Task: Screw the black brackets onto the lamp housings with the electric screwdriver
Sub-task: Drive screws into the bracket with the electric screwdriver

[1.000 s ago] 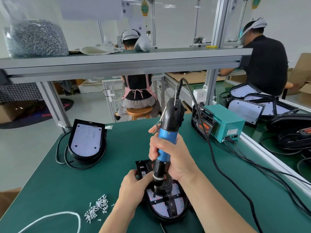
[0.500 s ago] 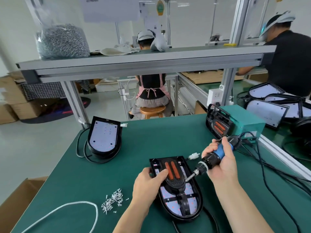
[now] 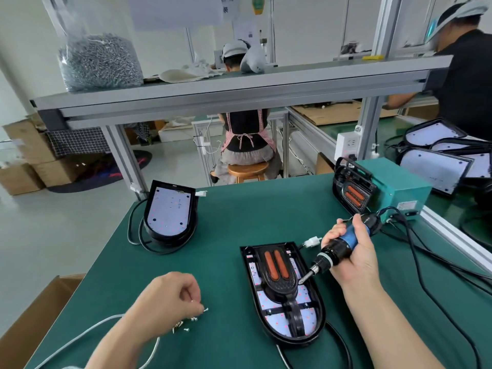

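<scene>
The right hand (image 3: 356, 262) is gripping the blue-and-black electric screwdriver (image 3: 348, 239); the left hand (image 3: 167, 296) is curling over small silver screws (image 3: 183, 327), hiding any pinch, so I cannot tell.

No legible text. White paper sheet (image 3: 175, 9) hung overhead: dark characters at its right edge, blurred. White label (image 3: 406, 205) on teal metal box (image 3: 396, 179): print too small. White notice (image 3: 249, 33) behind: QR-like square, unreadable.
</scene>
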A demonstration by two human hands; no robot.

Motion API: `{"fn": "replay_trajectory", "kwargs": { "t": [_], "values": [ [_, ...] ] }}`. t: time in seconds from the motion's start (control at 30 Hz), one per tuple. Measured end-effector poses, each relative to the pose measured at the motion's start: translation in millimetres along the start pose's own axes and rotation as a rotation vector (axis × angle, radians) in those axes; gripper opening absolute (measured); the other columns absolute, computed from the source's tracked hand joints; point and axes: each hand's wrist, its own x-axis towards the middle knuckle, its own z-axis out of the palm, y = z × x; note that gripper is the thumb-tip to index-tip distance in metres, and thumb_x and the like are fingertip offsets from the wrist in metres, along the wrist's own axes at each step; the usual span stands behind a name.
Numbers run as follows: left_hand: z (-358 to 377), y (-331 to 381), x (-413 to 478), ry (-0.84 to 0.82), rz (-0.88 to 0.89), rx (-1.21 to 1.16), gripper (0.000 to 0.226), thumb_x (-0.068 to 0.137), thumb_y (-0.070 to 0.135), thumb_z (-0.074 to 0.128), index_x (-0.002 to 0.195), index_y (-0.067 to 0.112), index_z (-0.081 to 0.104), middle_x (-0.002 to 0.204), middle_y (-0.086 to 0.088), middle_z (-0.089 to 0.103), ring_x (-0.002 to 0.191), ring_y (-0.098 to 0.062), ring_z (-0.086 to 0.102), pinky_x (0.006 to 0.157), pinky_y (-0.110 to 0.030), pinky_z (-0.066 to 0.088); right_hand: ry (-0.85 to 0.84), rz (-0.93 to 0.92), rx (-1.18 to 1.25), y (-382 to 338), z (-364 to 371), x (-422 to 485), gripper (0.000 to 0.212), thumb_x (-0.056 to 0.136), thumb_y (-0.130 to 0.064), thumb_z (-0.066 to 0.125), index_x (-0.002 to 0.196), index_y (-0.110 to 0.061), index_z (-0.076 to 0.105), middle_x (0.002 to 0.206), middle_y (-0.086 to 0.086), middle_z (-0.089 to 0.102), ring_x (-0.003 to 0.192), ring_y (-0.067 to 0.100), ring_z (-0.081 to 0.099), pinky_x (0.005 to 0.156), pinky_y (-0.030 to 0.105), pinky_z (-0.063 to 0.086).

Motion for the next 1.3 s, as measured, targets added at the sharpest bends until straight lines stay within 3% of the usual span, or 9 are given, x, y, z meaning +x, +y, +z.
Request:
{"fn": "replay_trajectory", "kwargs": {
  "t": [0.1, 0.17, 0.43, 0.67, 0.83, 1.0, 1.13, 1.2, 1.3],
  "values": [
    [8, 0, -1, -0.042, 0.045, 0.188, 0.016, 0.071, 0.033, 0.076, 0.076, 0.030, 0.061, 0.086, 0.011, 0.062, 0.082, -0.003, 0.058, 0.074, -0.024, 0.051, 0.005, 0.009, 0.011, 0, -1, -1, 0.030, 0.091, -0.039, 0.071, 0.094, -0.012, 0.057, 0.070, -0.007, 0.053, 0.056, 0.003, 0.053, 0.056, 0.016, 0.050],
    [14, 2, 0, -0.037, 0.078, 0.232, 0.016, 0.073, 0.032, 0.074, 0.076, 0.032, 0.059, 0.089, 0.011, 0.061, 0.086, -0.004, 0.057, 0.079, -0.025, 0.051, 0.009, 0.007, 0.019, -1, -2, -1, 0.030, 0.090, -0.038, 0.072, 0.094, -0.012, 0.057, 0.070, -0.007, 0.054, 0.058, 0.002, 0.053, 0.057, 0.015, 0.050],
    [24, -7, 8, -0.020, 0.118, 0.218, 0.021, 0.080, 0.026, 0.072, 0.066, 0.032, 0.057, 0.085, 0.013, 0.059, 0.078, 0.000, 0.054, 0.065, -0.013, 0.042, 0.003, 0.007, 0.035, -1, -4, -2, 0.029, 0.091, -0.037, 0.072, 0.094, -0.011, 0.058, 0.070, -0.007, 0.055, 0.055, 0.003, 0.055, 0.053, 0.018, 0.052],
    [22, -9, 4, 0.059, 0.081, 0.068, 0.023, 0.071, 0.021, 0.077, 0.072, 0.028, 0.055, 0.073, 0.005, 0.065, 0.063, -0.004, 0.054, 0.060, -0.018, 0.044, 0.004, 0.009, 0.040, 0, -4, -3, 0.028, 0.091, -0.035, 0.073, 0.094, -0.011, 0.058, 0.071, -0.006, 0.055, 0.054, 0.004, 0.056, 0.053, 0.018, 0.052],
    [30, -2, 6, 0.109, 0.126, 0.155, 0.021, 0.083, 0.026, 0.071, 0.070, 0.031, 0.055, 0.080, 0.008, 0.059, 0.082, -0.005, 0.053, 0.070, -0.020, 0.046, 0.005, 0.014, 0.030, 1, -4, -4, 0.029, 0.089, -0.035, 0.074, 0.093, -0.011, 0.058, 0.069, -0.006, 0.054, 0.053, 0.004, 0.055, 0.053, 0.018, 0.052],
    [31, 3, 5, 0.123, 0.153, 0.171, 0.024, 0.087, 0.022, 0.064, 0.071, 0.030, 0.048, 0.082, 0.009, 0.056, 0.083, -0.007, 0.051, 0.077, -0.020, 0.044, 0.020, 0.010, 0.044, 1, 0, -9, 0.028, 0.088, -0.033, 0.074, 0.094, -0.011, 0.058, 0.070, -0.005, 0.054, 0.052, 0.005, 0.055, 0.050, 0.019, 0.052],
    [36, 22, 1, 0.204, 0.182, -0.140, 0.025, 0.079, 0.005, 0.069, 0.066, 0.022, 0.054, 0.061, 0.008, 0.060, 0.058, -0.006, 0.050, 0.060, -0.018, 0.043, 0.009, 0.031, 0.047, 6, 13, -19, 0.026, 0.088, -0.032, 0.074, 0.092, -0.011, 0.060, 0.070, -0.004, 0.055, 0.052, 0.006, 0.054, 0.049, 0.020, 0.052],
    [38, 39, -1, 0.189, 0.172, -0.354, 0.021, 0.077, 0.000, 0.073, 0.070, 0.017, 0.062, 0.065, 0.004, 0.068, 0.055, -0.004, 0.054, 0.063, -0.022, 0.049, 0.002, 0.029, 0.025, 11, 20, -24, 0.025, 0.086, -0.031, 0.075, 0.090, -0.012, 0.060, 0.070, -0.004, 0.054, 0.053, 0.006, 0.052, 0.050, 0.019, 0.051],
    [45, 68, -3, 0.113, 0.166, -0.712, 0.017, 0.078, -0.010, 0.074, 0.082, 0.005, 0.066, 0.069, -0.011, 0.072, 0.058, -0.015, 0.061, 0.063, -0.028, 0.054, -0.013, 0.020, -0.010, 20, 32, -32, 0.024, 0.082, -0.030, 0.076, 0.085, -0.013, 0.059, 0.069, -0.004, 0.051, 0.056, 0.006, 0.048, 0.054, 0.017, 0.048]
  ]
}}
